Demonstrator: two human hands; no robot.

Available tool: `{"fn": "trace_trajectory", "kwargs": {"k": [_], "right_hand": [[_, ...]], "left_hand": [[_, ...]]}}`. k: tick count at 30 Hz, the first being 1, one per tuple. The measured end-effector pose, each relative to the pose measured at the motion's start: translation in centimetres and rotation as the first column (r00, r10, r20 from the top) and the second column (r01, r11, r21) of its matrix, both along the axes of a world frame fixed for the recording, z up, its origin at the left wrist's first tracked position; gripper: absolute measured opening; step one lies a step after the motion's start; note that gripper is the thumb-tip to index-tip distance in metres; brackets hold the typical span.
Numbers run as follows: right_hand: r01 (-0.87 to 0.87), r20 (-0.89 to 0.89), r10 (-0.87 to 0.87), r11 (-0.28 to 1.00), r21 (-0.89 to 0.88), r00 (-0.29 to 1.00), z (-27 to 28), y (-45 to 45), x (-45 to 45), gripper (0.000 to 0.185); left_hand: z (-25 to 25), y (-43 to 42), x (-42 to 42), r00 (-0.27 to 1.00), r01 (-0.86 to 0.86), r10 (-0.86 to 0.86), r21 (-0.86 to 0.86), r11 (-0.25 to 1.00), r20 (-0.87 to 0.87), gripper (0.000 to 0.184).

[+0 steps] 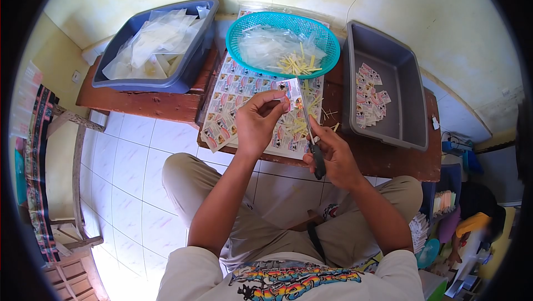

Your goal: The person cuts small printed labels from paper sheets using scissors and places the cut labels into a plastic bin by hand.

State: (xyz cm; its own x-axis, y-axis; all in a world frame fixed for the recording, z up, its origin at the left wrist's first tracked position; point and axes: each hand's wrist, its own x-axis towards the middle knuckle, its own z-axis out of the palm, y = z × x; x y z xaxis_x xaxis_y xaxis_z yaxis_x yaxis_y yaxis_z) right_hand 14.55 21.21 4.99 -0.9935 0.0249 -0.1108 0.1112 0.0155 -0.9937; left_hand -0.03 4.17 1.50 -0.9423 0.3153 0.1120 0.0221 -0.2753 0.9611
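Observation:
My left hand (260,120) pinches a small printed paper label (292,87) between thumb and fingertips. In my right hand (336,157) is a pair of scissors (317,159) with black handles, the fingers wrapped round them. The scissors' blades point away from me and run along the label's right edge; I cannot tell whether they touch it. Beneath both hands lie printed label sheets (230,93). Thin yellowish paper strips (315,107) are scattered over the sheets near the scissors.
Beyond my hands a teal basket (236,51) holds clear plastic pieces and yellow strips. A grey bin (408,107) at right holds cut labels (369,98). A blue bin (191,73) at left is filled with plastic sheets. Another person (477,212) is at the far lower right.

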Motion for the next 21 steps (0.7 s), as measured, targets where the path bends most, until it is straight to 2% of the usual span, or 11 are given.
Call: {"fn": "trace_trajectory", "kwargs": {"k": [5,11,13,21], "right_hand": [[0.004,0.039,-0.004,1.000,-0.002,0.999,0.9,-0.3,-0.1,0.087],[0.017,-0.001,-0.017,1.000,0.010,1.000,0.4,0.0,-0.2,0.086],[0.025,0.007,-0.026,0.998,0.055,1.000,0.4,0.0,-0.2,0.086],[0.056,-0.066,-0.053,0.997,0.048,0.996,-0.7,0.1,-0.3,0.092]], "left_hand": [[0.2,0.0,0.0,1.000,0.005,-0.005,-0.003,1.000,0.001,0.025],[0.2,0.0,0.1,1.000,0.025,-0.025,-0.044,0.999,0.002,0.025],[0.1,0.1,0.1,0.999,0.045,-0.045,0.000,0.999,0.024,0.026],[0.2,0.1,0.3,0.997,0.074,-0.073,-0.014,0.997,0.037,0.027]]}}
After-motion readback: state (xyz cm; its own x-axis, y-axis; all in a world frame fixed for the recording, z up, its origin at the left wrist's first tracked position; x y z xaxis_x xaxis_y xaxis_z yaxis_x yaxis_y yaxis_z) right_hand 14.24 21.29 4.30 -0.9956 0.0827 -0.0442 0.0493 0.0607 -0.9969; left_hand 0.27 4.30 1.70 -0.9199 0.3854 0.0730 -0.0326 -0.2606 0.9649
